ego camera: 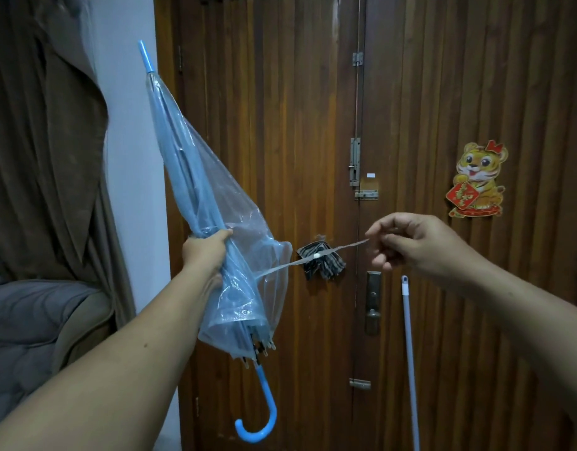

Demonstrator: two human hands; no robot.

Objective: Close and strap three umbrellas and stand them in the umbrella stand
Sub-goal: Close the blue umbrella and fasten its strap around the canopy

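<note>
the umbrella (196,177) gripped in the left hand (204,255) has a glossy clear plastic canopy, its smooth blue plastic handle (261,405) below, before a ribbed wooden door (280,125).

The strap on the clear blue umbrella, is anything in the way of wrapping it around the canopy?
Nothing visible blocks it. The right hand pinches the strap pulled out taut to the right, while the left hand grips the umbrella. The loose canopy folds bulge out beside the strap's root.
</note>
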